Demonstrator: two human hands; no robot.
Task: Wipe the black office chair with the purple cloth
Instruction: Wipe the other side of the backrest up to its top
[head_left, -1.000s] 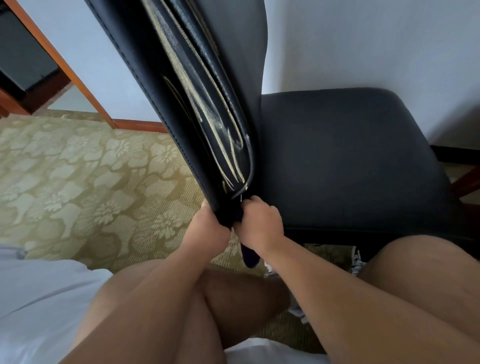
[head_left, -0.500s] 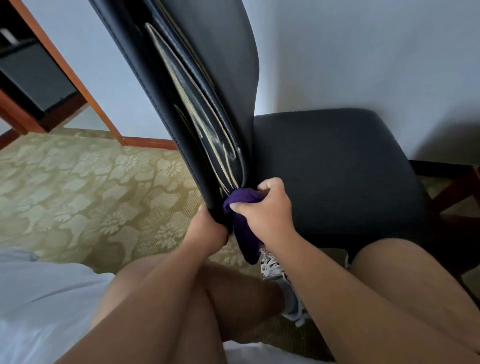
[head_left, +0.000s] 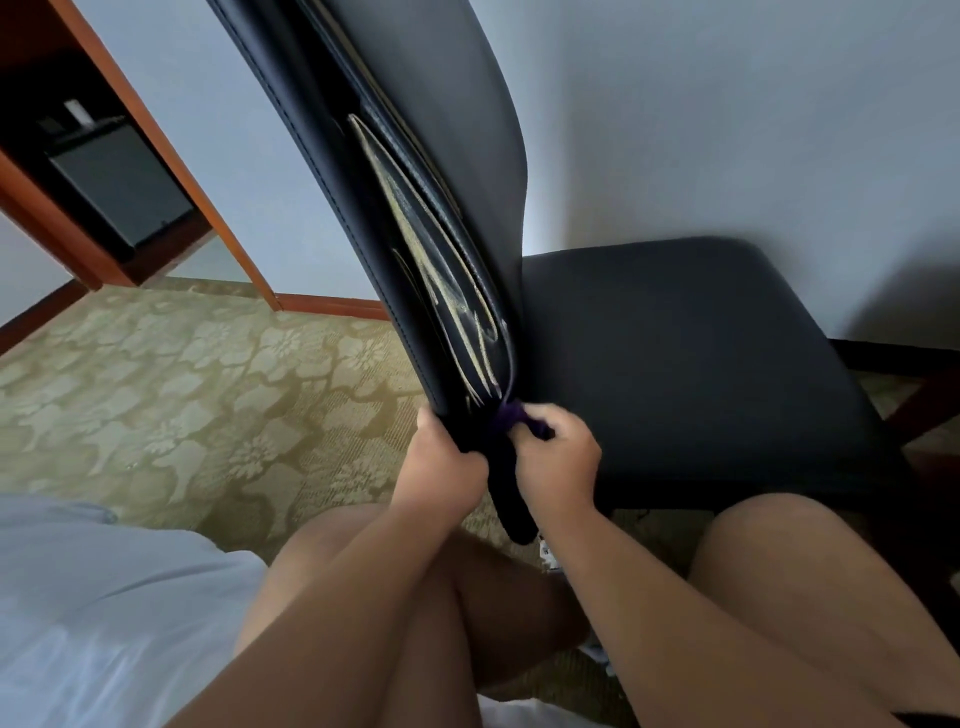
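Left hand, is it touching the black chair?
Touching. The head view shows the left hand gripping the bottom edge of the backrest on the black chair.

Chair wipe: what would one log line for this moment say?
task: wipe chair | left hand: grips backrest edge | right hand: holds cloth at backrest base

Chair (head_left: 675, 364) black, w/ pale yellowish streaks down its back, centre of frame. Cloth (head_left: 511, 415) purple, near-black where it hangs. Carpet (head_left: 182, 389) olive-gold w/ cream floral pattern, left. Wall (head_left: 727, 104) plain off-white. Wood trim (head_left: 171, 145) reddish-brown, upper left; box (head_left: 119, 192) there dark grey. Sheet (head_left: 104, 623) white, lower left.
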